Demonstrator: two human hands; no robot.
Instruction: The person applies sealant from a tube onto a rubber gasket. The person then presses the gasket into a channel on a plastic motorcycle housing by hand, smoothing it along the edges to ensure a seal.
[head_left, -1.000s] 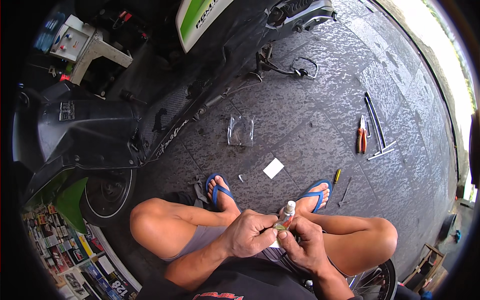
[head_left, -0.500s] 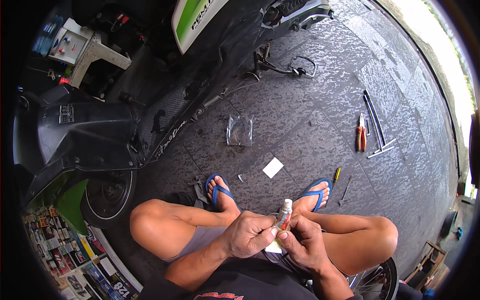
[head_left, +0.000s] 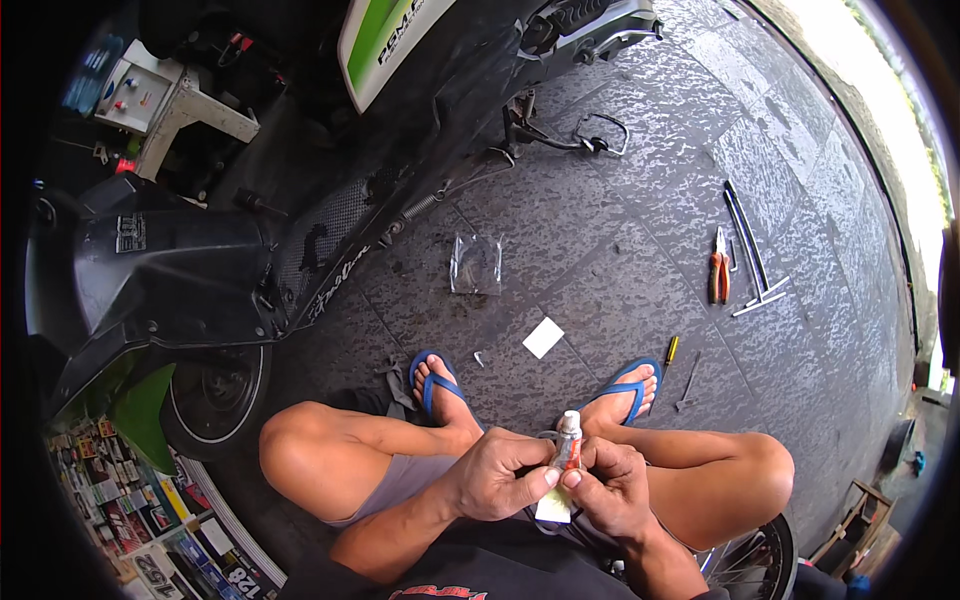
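Over my lap, both hands grip a small squeeze tube with a white cap, silvery and red on its body. The cap points up, away from me. My left hand has its fingers closed on the tube's left side. On the other side, my right hand is closed on it too, the two thumbs almost meeting across the front. Below the thumbs a flat pale yellow piece sticks out. Whether it is the tube's tail or a separate card, I cannot tell.
A scooter stands at the left. On the tiled floor lie a clear plastic bag, a white card, orange-handled pliers, a T-handle wrench and a yellow-handled screwdriver. A wheel is behind my right leg.
The tube has turned a little more upright and shifted slightly left and down. More of the pale yellow piece shows below my thumbs. Both hands keep their grip.
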